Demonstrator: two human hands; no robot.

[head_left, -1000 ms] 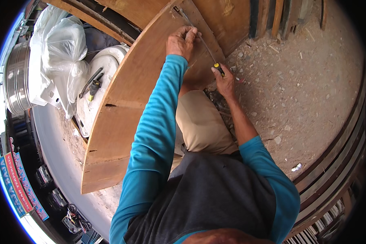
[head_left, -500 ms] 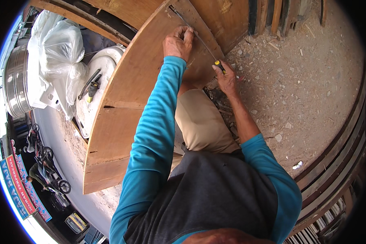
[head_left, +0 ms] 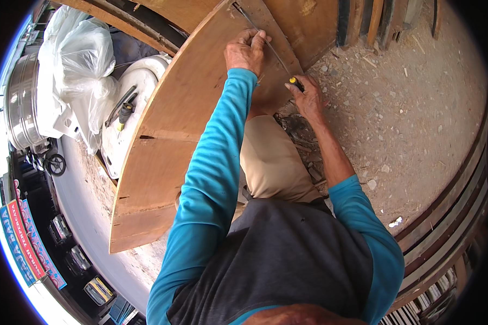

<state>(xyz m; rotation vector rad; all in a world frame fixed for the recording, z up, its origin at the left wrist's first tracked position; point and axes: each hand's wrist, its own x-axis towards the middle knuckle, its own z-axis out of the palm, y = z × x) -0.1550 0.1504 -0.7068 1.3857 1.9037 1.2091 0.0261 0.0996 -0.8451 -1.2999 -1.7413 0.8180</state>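
Note:
A long thin screwdriver [head_left: 279, 57] with a yellow and black handle slants across a curved brown plywood panel [head_left: 171, 111]. My right hand [head_left: 309, 98] is closed around its handle, just off the panel's right edge. Farther up, my left hand [head_left: 245, 52] pinches the metal shaft between thumb and fingers, close over the wood. The shaft's far end reaches a dark narrow slot [head_left: 236, 6] near the panel's top; whether the tip sits inside it I cannot tell. The panel stands tilted against my leg, with other small dark slots along its left side.
At the left, a white container [head_left: 141, 81] carries a black and yellow hand tool [head_left: 124, 115]. Beside it are a clear plastic bag [head_left: 84, 59] and a shiny metal drum [head_left: 23, 103]. Wood strips [head_left: 374, 24] stand at the back; curved slats [head_left: 444, 216] lie right. Rubble covers the ground [head_left: 417, 124].
Both hands and the screwdriver appear slightly farther right, with the panel shifted a little too. My right hand now covers more of the handle. Vehicles in the street have changed position.

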